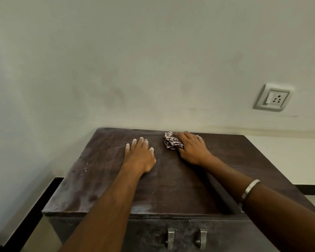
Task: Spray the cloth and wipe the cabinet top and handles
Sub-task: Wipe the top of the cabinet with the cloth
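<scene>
A dark brown cabinet top (171, 182), dusty and streaked, stands against a pale wall. My left hand (139, 154) rests flat on it near the middle, fingers straight and spread, holding nothing. My right hand (193, 149) presses a crumpled patterned cloth (171, 140) onto the top near the back edge, fingers laid over the cloth. Two metal handles, the left handle (170, 238) and the right handle (201, 237), sit on the cabinet's front below. No spray bottle is in view.
A wall socket with a switch (273, 98) is mounted on the wall at the right. A black skirting strip (35, 208) runs along the floor to the left of the cabinet. I wear a metal bangle (249, 190) on my right forearm.
</scene>
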Demonstrator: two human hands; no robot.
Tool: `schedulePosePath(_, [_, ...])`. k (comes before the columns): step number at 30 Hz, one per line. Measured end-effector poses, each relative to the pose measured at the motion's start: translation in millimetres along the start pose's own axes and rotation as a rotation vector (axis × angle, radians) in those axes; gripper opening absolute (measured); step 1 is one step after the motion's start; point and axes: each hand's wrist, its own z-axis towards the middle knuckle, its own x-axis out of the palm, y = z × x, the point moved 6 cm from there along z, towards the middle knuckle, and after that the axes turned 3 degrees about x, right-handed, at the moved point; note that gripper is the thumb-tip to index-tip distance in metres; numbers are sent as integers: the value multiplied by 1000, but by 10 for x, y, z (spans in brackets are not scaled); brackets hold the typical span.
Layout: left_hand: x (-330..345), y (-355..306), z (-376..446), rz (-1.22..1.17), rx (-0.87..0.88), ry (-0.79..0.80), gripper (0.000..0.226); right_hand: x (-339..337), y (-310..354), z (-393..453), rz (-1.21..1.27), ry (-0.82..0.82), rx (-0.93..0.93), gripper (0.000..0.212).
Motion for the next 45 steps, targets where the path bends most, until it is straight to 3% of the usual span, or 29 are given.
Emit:
schedulePosePath(6, [-19, 15, 2, -19, -11, -42, 57, 96, 37, 323, 4, 50, 181, 57])
schedulePosePath(13, [-17, -43, 19, 6, -12, -46, 57, 135, 256, 338, 11, 45, 48, 55])
schedulePosePath(24, [53, -224, 23, 23, 42, -23, 58, -267, -1281, 90, -86, 94, 355, 55])
schedulePosePath(34, [50, -145, 14, 6, 26, -23, 58, -487, -1972, -262, -85, -21, 606, 57])
schedulePosePath(39, [29, -104, -5, -11, 24, -25, 56, -423, -1607, -180, -58, -24, 665, 62])
schedulePosePath(45, [-8, -139, -31, 2, 30, -36, 56, -86, -414, -32, -7, -30, 381, 59])
